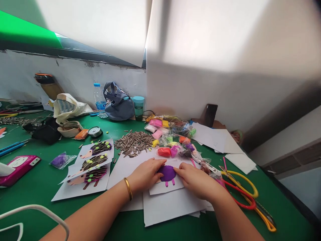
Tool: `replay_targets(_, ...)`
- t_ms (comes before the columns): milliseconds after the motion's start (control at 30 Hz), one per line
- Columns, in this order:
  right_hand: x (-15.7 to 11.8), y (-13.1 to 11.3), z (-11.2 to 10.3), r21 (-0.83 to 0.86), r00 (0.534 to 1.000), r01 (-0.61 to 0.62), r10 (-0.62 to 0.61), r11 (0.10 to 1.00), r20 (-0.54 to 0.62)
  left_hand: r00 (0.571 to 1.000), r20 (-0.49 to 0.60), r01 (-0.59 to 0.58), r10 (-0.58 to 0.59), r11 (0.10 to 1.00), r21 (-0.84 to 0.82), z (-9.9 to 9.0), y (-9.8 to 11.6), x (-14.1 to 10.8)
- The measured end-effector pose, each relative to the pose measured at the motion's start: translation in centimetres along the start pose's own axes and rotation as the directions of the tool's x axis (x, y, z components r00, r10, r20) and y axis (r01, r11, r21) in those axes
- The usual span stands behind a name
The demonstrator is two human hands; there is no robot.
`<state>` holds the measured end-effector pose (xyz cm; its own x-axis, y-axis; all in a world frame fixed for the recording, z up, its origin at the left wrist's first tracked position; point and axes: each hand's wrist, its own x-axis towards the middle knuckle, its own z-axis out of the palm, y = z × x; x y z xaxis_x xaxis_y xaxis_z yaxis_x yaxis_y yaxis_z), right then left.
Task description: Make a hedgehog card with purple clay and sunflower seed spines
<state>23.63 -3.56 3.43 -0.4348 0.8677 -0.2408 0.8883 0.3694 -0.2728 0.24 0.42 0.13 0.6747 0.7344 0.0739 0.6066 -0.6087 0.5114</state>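
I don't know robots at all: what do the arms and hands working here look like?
They are a person's own. The left hand and right hand are ungloved, and no sleeves show on the forearms. A plain, narrow, gold-coloured round bangle circles the left wrist; no jewellery shows on the right.

Illumination: bright diffuse light from the top, with glare on the white covering (215, 30). Bench (125, 227): moderately lit, centre sharp. Upper-right margin: dark shadow, soft focus, wide-angle stretching.
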Motion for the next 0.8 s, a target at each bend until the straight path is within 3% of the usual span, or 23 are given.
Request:
replay_targets(167,0.5,0.4,-0.2,0.078,0.986,-0.124,0.131,0.989,-0.101,0.998,0.017,-0.063,0.062,0.998,0.017,-0.1,-0.6,0.1)
replay_targets(300,1.2,0.7,0.5,0.178,0.969,-0.122,0.156,0.976,-0.193,0.996,0.021,-0.081,0.081,0.997,0.003,-0.1,-0.9,0.2)
replay_targets(467,2.5,0.0,2.1,0.187,0.95,-0.12,0.167,0.975,-0.263,0.995,0.014,-0.095,0.096,0.995,-0.027,-0.2,-0.4,0.1)
replay_targets(800,3.1,0.1,3.2,0.248,0.95,-0.092,0.159,0.964,-0.268,0.994,0.005,-0.112,0.112,0.993,-0.027,-0.1,-0.1,0.0)
